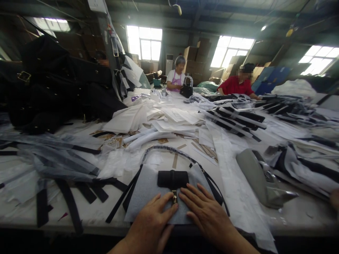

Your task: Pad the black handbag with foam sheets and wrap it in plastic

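Note:
My left hand (152,220) and my right hand (203,210) lie flat side by side on a grey felt-wrapped bag (148,192) at the near edge of the table. Both have their fingers stretched out, and neither holds anything. Just beyond my fingertips sits the bag's black flap (172,179) with a small gold clasp (174,197) between my two hands. A wrapped handle (169,150) arches over the bag's far side, and black straps (124,195) trail off to the left.
White tissue sheets (169,120) and plastic-sleeved black straps (233,121) cover the table's middle. Black handbags (53,84) are heaped at the left. A grey wrapped piece (254,176) lies at the right. Two people (177,76) (239,83) sit at the far end beside a black handbag (186,88).

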The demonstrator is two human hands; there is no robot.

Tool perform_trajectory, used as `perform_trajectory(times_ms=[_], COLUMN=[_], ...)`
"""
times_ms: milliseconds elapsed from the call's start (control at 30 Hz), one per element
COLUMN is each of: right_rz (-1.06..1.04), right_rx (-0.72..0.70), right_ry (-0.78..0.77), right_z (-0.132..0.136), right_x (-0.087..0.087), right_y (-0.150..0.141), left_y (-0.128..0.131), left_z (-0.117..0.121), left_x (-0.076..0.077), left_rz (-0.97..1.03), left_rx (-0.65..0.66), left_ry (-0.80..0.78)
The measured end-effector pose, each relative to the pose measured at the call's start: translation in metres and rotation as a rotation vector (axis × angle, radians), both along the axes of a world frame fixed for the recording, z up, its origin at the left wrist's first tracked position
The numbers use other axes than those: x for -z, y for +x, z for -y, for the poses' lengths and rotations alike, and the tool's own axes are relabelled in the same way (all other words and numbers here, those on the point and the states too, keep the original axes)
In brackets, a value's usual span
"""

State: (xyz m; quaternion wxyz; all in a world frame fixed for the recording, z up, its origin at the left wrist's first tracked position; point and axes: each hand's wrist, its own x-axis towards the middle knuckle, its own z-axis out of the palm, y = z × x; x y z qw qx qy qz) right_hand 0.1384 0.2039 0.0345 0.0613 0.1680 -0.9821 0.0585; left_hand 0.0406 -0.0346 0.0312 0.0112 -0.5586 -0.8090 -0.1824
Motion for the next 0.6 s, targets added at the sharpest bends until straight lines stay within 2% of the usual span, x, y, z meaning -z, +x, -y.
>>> perform_trajectory(times_ms=[67, 200, 300, 433, 600], right_rz=[-0.005, 0.021, 0.052, 0.107, 0.162], right_rx=[0.024, 0.128, 0.080, -0.030, 0.079], right_ry=[-0.038, -0.171, -0.117, -0.005, -0.053], right_z=[0.003, 0.014, 0.023, 0.031, 0.039], right_x=[-0.003, -0.031, -0.044, -0.037, -0.027], right_y=[-0.002, -0.017, -0.038, -0.061, -0.065], left_y=[0.000, -0.001, 0.000, 0.000, 0.000], left_z=[0.000, 0.000, 0.000, 0.000, -0.001], left_x=[0.003, 0.002, -0.001, -0.004, -0.003], left_rz=[-0.026, -0.038, -0.019, 0.006, 0.021], left_rx=[-0.001, 0.010, 0.003, -0.004, 0.010], left_ry=[0.004, -0.016, -0.018, -0.028, -0.056])
